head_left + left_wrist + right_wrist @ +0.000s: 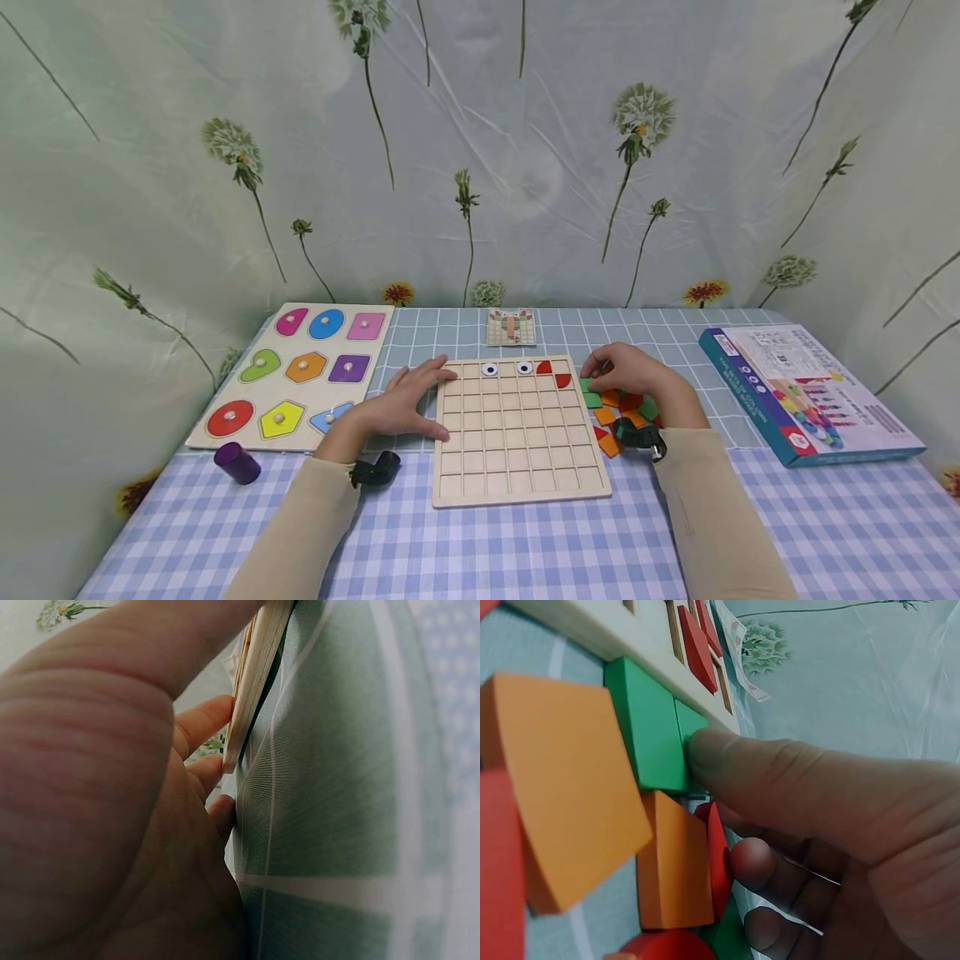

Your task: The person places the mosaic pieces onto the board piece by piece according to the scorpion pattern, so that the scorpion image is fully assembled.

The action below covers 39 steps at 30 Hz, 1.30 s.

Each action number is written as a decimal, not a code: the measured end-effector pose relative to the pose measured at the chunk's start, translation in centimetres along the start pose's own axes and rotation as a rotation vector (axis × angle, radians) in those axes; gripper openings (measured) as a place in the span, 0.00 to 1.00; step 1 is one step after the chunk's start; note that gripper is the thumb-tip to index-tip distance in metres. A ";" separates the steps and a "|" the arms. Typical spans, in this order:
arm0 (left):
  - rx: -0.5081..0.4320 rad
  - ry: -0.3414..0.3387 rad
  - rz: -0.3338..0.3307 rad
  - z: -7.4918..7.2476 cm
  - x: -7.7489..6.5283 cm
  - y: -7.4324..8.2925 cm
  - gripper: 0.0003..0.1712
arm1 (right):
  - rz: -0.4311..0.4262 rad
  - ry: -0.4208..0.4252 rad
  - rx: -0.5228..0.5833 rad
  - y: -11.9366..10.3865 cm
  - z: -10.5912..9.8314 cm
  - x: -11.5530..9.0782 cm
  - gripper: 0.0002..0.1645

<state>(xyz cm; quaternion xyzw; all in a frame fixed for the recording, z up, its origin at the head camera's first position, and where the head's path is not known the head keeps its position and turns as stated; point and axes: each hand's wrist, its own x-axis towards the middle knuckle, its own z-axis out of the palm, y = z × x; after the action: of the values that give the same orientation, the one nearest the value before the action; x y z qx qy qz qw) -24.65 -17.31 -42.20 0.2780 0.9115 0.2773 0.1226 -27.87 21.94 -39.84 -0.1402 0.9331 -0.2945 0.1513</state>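
A pale wooden grid board (pixel 517 442) lies flat in the middle. Along its top row sit two white tiles with black eye dots (pixel 507 367), and red quarter-circle pieces (pixel 562 381) fill part of its top right corner. My left hand (pixel 401 404) rests at the board's left edge, fingers spread, fingertips on the rim. Beside the right edge, my right hand (pixel 626 371) pinches a green tile (pixel 694 724), the thumb against its face and the index fingertip hidden behind. Another green tile (pixel 646 724) stands right next to it, with orange and red pieces around.
Loose orange tiles (pixel 609 443) and other pieces lie under my right wrist. A small pattern card (pixel 512 327) is behind the board. At left are a knobbed shape puzzle (pixel 281 367) and a purple cylinder (pixel 237 463); at right lies a teal-edged box (pixel 810 396).
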 end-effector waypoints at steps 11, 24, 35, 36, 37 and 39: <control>0.001 -0.003 -0.002 -0.1 -0.1 0.0 0.52 | -0.014 0.037 0.011 -0.1 0.1 0.2 0.05; 0.004 -0.001 -0.001 0.0 -0.2 -0.2 0.52 | -0.035 0.193 0.101 -0.7 0.5 0.5 0.05; -0.001 0.000 0.000 0.0 0.0 0.0 0.52 | -0.110 0.187 0.140 -1.9 1.1 0.8 0.07; 0.000 0.001 0.003 0.0 0.0 0.0 0.52 | -0.117 0.188 0.133 -2.0 1.1 0.8 0.08; 0.000 0.001 0.005 0.0 0.0 0.0 0.52 | -0.130 0.188 0.118 -2.1 1.2 0.8 0.09; -0.002 0.002 0.008 0.0 0.0 0.0 0.52 | -0.146 0.182 0.113 -2.2 1.3 0.9 0.11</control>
<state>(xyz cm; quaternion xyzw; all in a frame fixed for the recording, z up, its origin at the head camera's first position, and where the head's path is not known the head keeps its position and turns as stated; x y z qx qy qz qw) -24.63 -17.35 -42.20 0.2815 0.9101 0.2790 0.1210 -27.83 19.22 -39.69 -0.1717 0.9122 -0.3684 0.0521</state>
